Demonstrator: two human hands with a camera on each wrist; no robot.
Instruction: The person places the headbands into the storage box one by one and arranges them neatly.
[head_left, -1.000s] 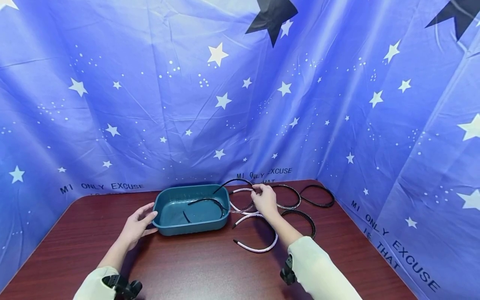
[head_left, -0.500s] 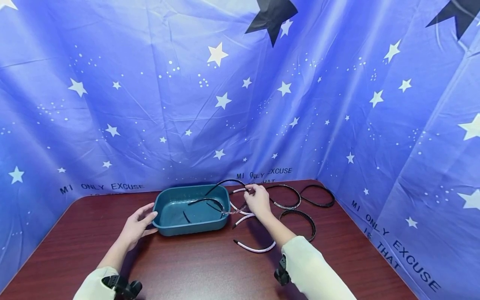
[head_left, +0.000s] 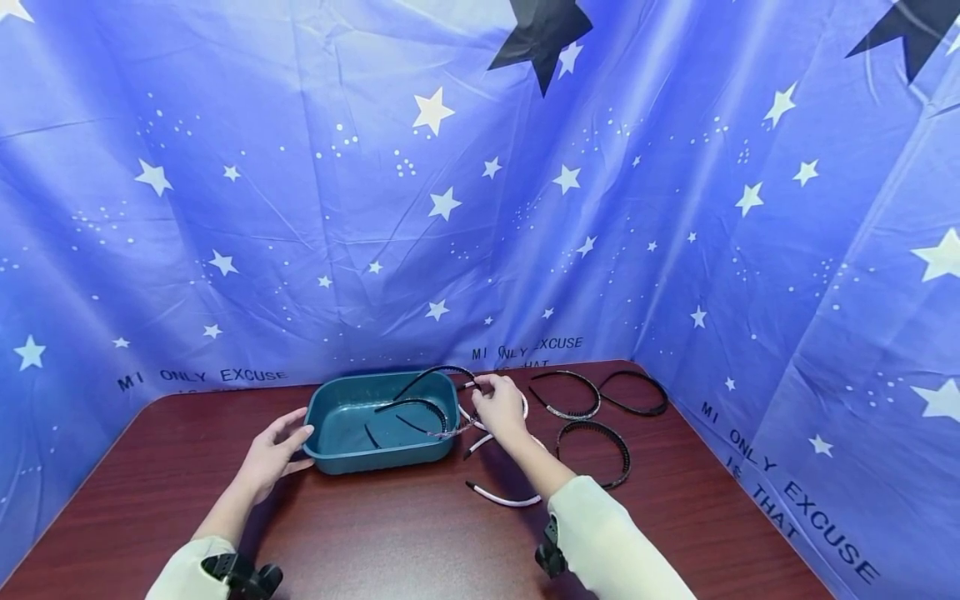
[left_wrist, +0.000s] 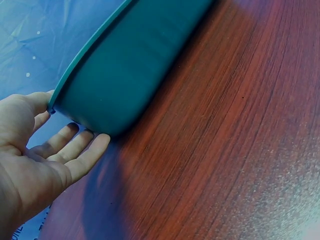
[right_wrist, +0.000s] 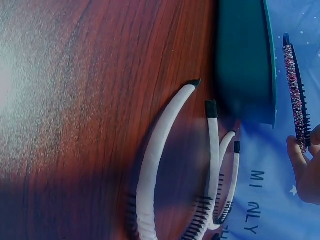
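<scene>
Fingers and thumb of my left hand (head_left: 273, 458) hold the left end of a dark teal basin (head_left: 382, 458); in the left wrist view the fingertips (left_wrist: 102, 140) touch its outer wall. A black headband (head_left: 412, 402) lies inside the basin. My right hand (head_left: 501, 410) pinches a headband with multicoloured glitter and black teeth (right_wrist: 295, 90), its open ends reaching over the basin's right side. Below that hand, white headbands (right_wrist: 150, 170) with dark tips and black teeth lie on the table, partly hidden by the arm in the head view.
To the right on the reddish-brown table (head_left: 390, 533) lie a glittery headband (head_left: 581, 415), a black toothed headband (head_left: 624, 450) and a thin black headband (head_left: 663, 400). A blue star-patterned curtain (head_left: 375, 208) stands behind the table and along its right side.
My right hand has moved left with the glittery headband, whose ends now reach further over the basin. The left hand keeps its place on the basin.
</scene>
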